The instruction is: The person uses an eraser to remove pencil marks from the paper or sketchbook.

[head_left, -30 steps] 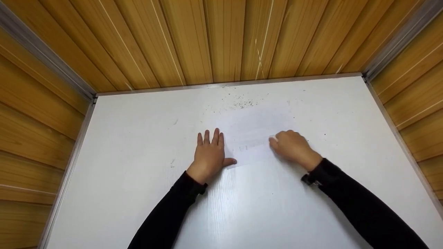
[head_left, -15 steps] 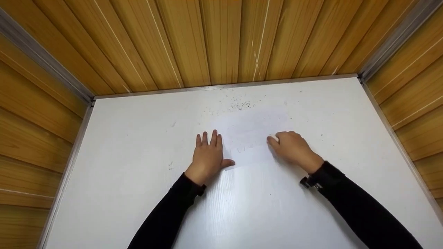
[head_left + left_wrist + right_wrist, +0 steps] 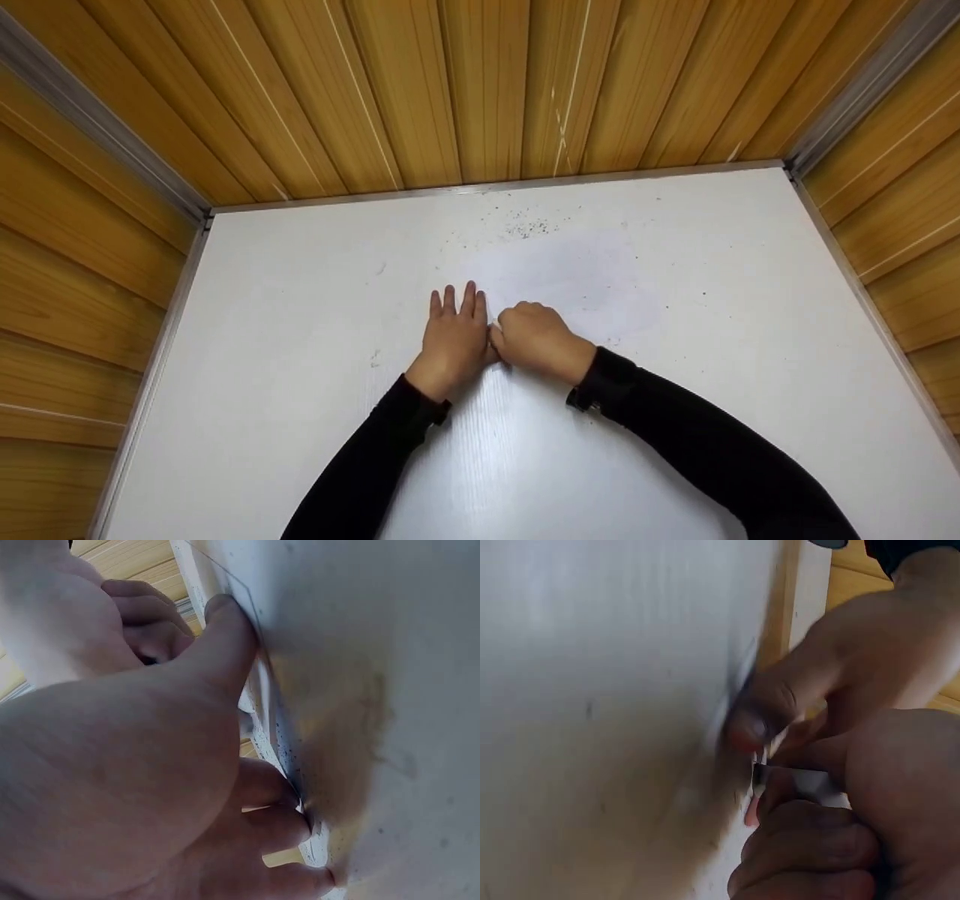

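Observation:
A white sheet of paper (image 3: 570,277) lies flat on the white table. My left hand (image 3: 455,341) presses on its left edge, fingers straight and thumb out to the right; the thumb (image 3: 221,645) shows large in the left wrist view. Right up against that thumb, my right hand (image 3: 538,337) bends its fingers round a small white block, which looks like an eraser (image 3: 817,784). Most of the block is hidden by the fingers. Both hands sit at the sheet's lower left corner and cover it.
Dark crumbs (image 3: 529,227) are scattered above the sheet's far edge. Faint smudges (image 3: 376,358) mark the table (image 3: 300,315) left of my left hand. Wood-patterned panels (image 3: 487,90) wall in the back and sides.
My right hand has swept left along the sheet's near edge, from its right part up to my left thumb, with the eraser in it. The left hand stays in place.

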Action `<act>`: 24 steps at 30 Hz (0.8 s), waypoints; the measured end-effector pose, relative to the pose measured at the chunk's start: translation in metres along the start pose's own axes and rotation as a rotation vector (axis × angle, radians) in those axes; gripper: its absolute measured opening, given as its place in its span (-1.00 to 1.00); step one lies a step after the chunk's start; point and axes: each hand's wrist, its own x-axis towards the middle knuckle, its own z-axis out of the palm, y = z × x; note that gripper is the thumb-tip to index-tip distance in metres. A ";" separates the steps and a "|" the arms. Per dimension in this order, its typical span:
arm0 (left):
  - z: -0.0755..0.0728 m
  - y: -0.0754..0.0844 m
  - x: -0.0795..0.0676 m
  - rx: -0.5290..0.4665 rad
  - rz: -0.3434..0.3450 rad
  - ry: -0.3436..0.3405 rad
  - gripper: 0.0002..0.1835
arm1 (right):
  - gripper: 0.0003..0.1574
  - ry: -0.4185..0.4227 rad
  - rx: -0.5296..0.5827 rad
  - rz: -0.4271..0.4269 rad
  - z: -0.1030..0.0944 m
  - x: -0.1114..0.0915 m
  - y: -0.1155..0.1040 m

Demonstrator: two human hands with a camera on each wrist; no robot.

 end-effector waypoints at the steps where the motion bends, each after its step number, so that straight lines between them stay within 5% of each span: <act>1: 0.000 0.001 0.000 0.000 0.005 0.004 0.09 | -0.43 0.000 -0.007 0.005 0.002 0.000 0.000; 9: -0.005 0.002 -0.002 0.012 -0.024 -0.069 0.26 | -0.41 0.010 -0.033 0.022 -0.004 -0.007 0.034; 18: -0.007 0.002 -0.001 0.033 -0.036 -0.109 0.25 | -0.28 0.027 -0.025 0.250 -0.054 -0.049 0.139; 24: -0.007 0.002 -0.003 0.021 -0.026 -0.108 0.26 | -0.28 0.034 -0.027 0.246 -0.058 -0.056 0.145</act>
